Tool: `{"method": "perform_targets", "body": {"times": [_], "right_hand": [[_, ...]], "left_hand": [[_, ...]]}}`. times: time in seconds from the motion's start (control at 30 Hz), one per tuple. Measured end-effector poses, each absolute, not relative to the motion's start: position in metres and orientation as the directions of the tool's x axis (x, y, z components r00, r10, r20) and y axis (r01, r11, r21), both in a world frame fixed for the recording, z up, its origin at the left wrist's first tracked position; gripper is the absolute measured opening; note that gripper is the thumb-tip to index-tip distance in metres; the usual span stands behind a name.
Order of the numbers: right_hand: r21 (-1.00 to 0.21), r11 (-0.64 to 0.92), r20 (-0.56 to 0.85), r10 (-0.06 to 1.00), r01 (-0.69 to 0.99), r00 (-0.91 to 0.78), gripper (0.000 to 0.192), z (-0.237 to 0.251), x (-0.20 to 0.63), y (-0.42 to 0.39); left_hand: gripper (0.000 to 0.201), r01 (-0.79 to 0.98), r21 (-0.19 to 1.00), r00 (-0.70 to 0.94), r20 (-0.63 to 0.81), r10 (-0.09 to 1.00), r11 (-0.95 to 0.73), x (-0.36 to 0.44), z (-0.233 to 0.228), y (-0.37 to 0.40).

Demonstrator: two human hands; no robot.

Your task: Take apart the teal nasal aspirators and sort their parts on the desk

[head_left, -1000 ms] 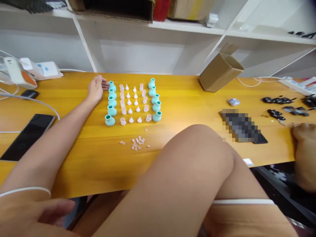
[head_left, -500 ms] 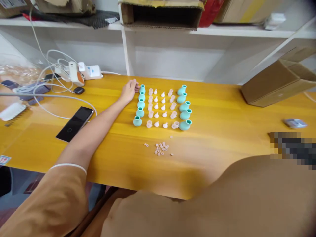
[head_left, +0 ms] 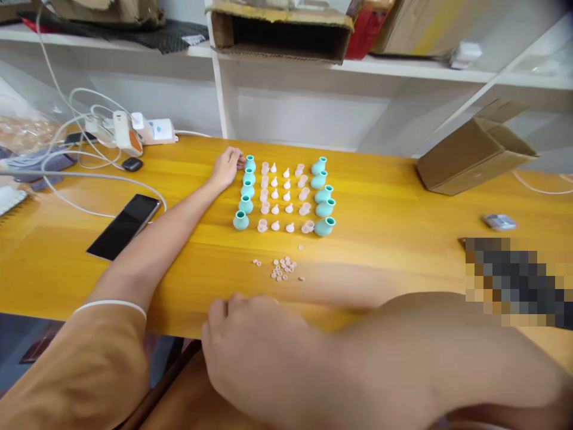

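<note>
My left hand [head_left: 226, 166] lies stretched out on the yellow table [head_left: 380, 239], fingertips touching the farthest teal bulb [head_left: 250, 163] of the left column. Two columns of teal bulbs [head_left: 323, 191] frame rows of small pale pink cups and white cones [head_left: 283, 194]. A loose cluster of tiny pink rings [head_left: 281, 269] lies nearer to me. My right hand [head_left: 250, 352] is close to the camera at the table's near edge, blurred, fingers curled downward; nothing shows in it.
A black phone [head_left: 124, 225] lies at the left beside cables and a white power strip [head_left: 154, 129]. A tilted cardboard box [head_left: 474, 156] stands at the back right. White shelves with boxes run behind. A blurred-out patch [head_left: 514, 280] lies at the right.
The view swung left, then settled. My right arm came down and its hand now shows at the table's near edge. My left hand stayed by the far teal bulb.
</note>
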State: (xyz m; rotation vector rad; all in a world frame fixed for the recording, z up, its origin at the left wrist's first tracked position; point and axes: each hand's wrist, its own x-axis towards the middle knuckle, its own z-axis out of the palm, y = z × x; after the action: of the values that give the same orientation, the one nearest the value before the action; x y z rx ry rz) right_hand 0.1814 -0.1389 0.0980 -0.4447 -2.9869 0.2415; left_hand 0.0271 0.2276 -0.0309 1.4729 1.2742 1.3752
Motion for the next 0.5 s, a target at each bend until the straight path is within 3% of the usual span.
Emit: {"method": "perform_targets", "body": {"times": [0.07, 0.17, 0.23, 0.33, 0.4, 0.5], "right_hand": [[-0.147, 0.948, 0.082, 0.297, 0.283, -0.951, 0.009, 0.103, 0.182, -0.133], [-0.101, 0.978, 0.168, 0.200, 0.185, -0.965, 0.014, 0.091, 0.187, -0.124], [-0.066, 0.989, 0.227, 0.142, 0.130, -0.964, 0.017, 0.069, 0.193, -0.119], [-0.026, 0.998, 0.313, 0.066, 0.060, -0.948, 0.023, 0.032, 0.203, -0.113], [0.009, 1.000, 0.373, 0.013, 0.018, -0.928, 0.027, 0.015, 0.211, -0.109], [0.070, 0.998, 0.445, -0.033, -0.002, -0.895, 0.032, 0.008, 0.227, -0.104]], "left_hand": [[0.025, 0.166, 0.960, -0.079, 0.241, 0.967, -0.226, 0.028, -0.030, 0.225], [0.016, 0.193, 0.949, -0.116, 0.273, 0.955, -0.248, 0.028, -0.017, 0.221], [0.012, 0.245, 0.903, -0.105, 0.386, 0.916, -0.353, 0.028, 0.011, 0.213], [0.024, 0.311, 0.788, -0.031, 0.568, 0.823, -0.532, 0.028, 0.075, 0.185], [0.029, 0.358, 0.667, 0.160, 0.645, 0.747, -0.653, 0.026, 0.115, 0.156], [0.023, 0.392, 0.597, 0.533, 0.472, 0.702, -0.700, 0.014, 0.129, 0.113]]}}
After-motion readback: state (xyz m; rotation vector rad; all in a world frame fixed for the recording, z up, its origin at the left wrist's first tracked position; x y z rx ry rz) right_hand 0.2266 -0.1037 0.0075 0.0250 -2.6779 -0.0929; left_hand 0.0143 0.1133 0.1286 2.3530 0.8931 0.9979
